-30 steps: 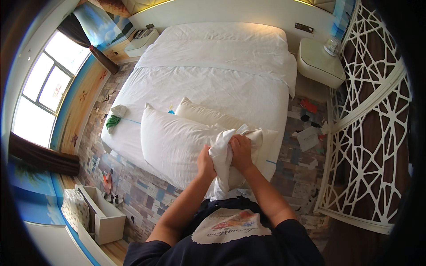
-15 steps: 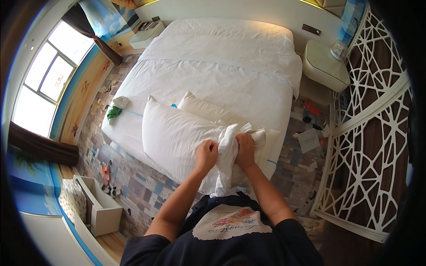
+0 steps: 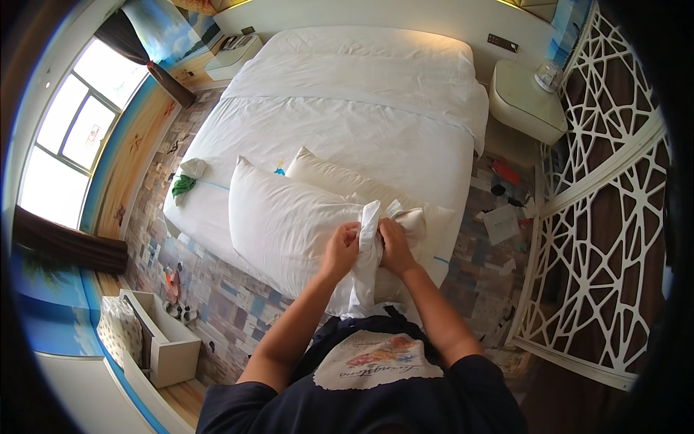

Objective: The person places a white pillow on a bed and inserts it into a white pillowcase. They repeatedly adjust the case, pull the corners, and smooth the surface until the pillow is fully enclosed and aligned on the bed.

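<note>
A plump pillow in a white pillowcase (image 3: pixel 278 217) lies across the near end of the bed. At its right end the pillowcase's loose cloth edge (image 3: pixel 367 242) is bunched and hangs toward me. My left hand (image 3: pixel 340 249) is closed on the left side of that bunched cloth. On the other side, my right hand (image 3: pixel 395 246) is closed on the cloth too, and its fingertips are partly hidden in the folds. Behind lies a second white pillow (image 3: pixel 336 175), with part of it hidden by the first.
The white-sheeted bed (image 3: pixel 361 79) fills the middle. A green-and-white cloth bundle (image 3: pixel 185 184) rests at its left edge. Nightstands (image 3: pixel 524 101) flank the headboard. Papers (image 3: pixel 501 224) and scraps lie on the floor at right, beside a lattice screen (image 3: pixel 600 275). An open white drawer (image 3: pixel 173 340) stands lower left.
My hands have drawn slightly closer together on the pillowcase edge, and the folds between them have shifted. Both keep their grip. The whole view has shifted slightly.
</note>
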Motion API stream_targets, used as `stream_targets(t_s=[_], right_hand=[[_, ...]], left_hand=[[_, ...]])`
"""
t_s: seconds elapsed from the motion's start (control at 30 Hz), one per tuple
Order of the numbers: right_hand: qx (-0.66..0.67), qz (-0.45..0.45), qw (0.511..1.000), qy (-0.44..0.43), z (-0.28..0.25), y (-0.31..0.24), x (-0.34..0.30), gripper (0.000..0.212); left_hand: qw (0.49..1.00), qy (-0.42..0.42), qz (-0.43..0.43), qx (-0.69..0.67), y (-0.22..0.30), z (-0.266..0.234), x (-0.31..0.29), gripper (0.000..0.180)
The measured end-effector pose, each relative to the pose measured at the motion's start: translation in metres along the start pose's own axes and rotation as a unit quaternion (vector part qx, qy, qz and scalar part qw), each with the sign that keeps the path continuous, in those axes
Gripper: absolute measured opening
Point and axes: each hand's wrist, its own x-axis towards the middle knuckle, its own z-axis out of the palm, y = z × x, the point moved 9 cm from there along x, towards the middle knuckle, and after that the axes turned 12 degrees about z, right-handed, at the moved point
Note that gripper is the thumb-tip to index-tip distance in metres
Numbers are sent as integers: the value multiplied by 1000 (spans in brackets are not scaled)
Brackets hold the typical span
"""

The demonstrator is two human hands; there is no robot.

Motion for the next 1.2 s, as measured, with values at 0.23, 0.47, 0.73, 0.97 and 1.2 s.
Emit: stream_targets(t_s=[0.23, 0.47, 0.73, 0.97, 1.2], right_hand=[[1, 25, 999, -45, -3, 4, 3, 23], [-31, 29, 997, 62, -11, 19, -10, 23], [-65, -41, 993, 93, -18, -8, -11, 18], [-50, -25, 990, 130, -23, -6, -17, 16], [-69, -48, 987, 134, -19, -9, -19, 19]], left_hand=[[996, 30, -81, -5, -20, -7, 2, 18], [984, -71, 9, 160, 0, -4, -2, 8], [951, -102, 129, 260, 26, 8, -9, 13], [895, 30, 303, 326, 105, 7, -24, 51], [949, 20, 187, 252, 42, 12, -4, 62]])
